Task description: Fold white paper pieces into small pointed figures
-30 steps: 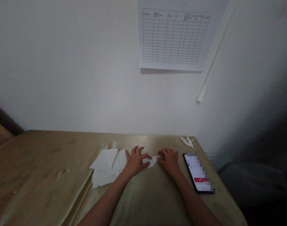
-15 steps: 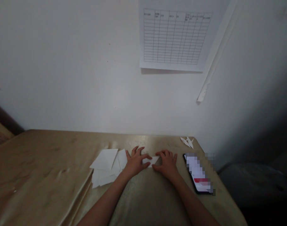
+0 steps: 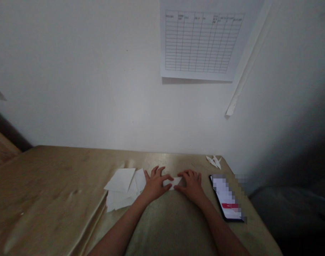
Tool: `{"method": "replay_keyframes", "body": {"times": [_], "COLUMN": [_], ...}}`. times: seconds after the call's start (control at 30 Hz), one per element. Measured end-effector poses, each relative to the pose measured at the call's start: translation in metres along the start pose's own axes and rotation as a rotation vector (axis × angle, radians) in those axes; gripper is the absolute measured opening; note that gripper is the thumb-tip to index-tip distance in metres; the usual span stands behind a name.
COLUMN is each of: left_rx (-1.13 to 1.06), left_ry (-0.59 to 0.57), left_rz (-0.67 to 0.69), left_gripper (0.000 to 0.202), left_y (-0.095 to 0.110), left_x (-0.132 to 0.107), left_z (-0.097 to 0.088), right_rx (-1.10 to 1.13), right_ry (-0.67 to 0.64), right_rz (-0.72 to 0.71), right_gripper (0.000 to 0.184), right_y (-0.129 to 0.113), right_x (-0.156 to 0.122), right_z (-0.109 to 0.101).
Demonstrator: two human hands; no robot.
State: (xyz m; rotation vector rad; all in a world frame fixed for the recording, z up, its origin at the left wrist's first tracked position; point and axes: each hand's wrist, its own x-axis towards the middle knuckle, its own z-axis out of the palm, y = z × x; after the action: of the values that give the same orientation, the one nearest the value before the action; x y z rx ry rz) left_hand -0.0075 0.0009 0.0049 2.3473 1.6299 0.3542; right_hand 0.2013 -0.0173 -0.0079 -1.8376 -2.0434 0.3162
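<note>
"See that? The thumb of the right hand [image 3: 191, 184] has come away from its index finger and dropped to the near edge of the small white paper [image 3: 175, 182]."

"And the left hand [image 3: 153, 185]?"

"Hardly shifted. Its thumb and index finger curve round the left end, tips apart, just at the paper."

"So nothing's pinched?"

"Not that I can see. On both hands the fingers are spread, thumb apart from index. How hard they press, I can't tell from here."

"Why spread them like that?"

"I'd guess to keep such a little piece flat and steady, one hand at each end. It lies between them on the worktop [image 3: 58, 185], which probably serves as a firm backing."

"And that loose pile of white sheets [image 3: 121, 180] beside the left hand?"

"Within easy reach, I suppose, yet out from under the fingers. The top sheets lie askew, so it seems set down without much care."

"The smartphone [image 3: 230, 199] is lit."

"Yes, face up to the right of the right hand, likely placed so the screen can be glanced at. Past it, near the far corner, are some pointed folded paper pieces [image 3: 213, 161], perhaps put there so the arms don't brush them."
</note>
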Motion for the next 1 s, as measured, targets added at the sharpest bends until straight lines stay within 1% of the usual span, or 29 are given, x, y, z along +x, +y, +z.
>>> {"method": "replay_keyframes", "body": {"times": [0.23,0.47,0.63,0.77,1.0], "left_rx": [-0.001,-0.006,-0.006,-0.007,-0.002], "left_ry": [-0.001,0.004,-0.005,-0.008,-0.006], "left_rz": [0.005,0.004,0.005,-0.002,0.0], "left_gripper": [0.033,0.032,0.032,0.033,0.032], "left_y": [0.001,-0.001,0.0,0.0,0.001], "left_x": [0.0,0.001,0.002,0.002,0.002], "left_z": [0.001,0.002,0.001,0.0,-0.001], "right_rx": [-0.009,-0.037,-0.021,-0.016,-0.019], "right_ry": [0.006,0.052,0.075,0.081,0.076], "right_rz": [-0.011,-0.042,-0.009,0.022,0.051], "right_gripper": [0.042,0.028,0.021,0.02,0.022], "right_y": [-0.004,-0.006,-0.003,-0.003,-0.002], "right_x": [-0.001,0.002,0.006,0.009,0.016], "right_z": [-0.003,-0.002,0.001,-0.001,-0.002]}}
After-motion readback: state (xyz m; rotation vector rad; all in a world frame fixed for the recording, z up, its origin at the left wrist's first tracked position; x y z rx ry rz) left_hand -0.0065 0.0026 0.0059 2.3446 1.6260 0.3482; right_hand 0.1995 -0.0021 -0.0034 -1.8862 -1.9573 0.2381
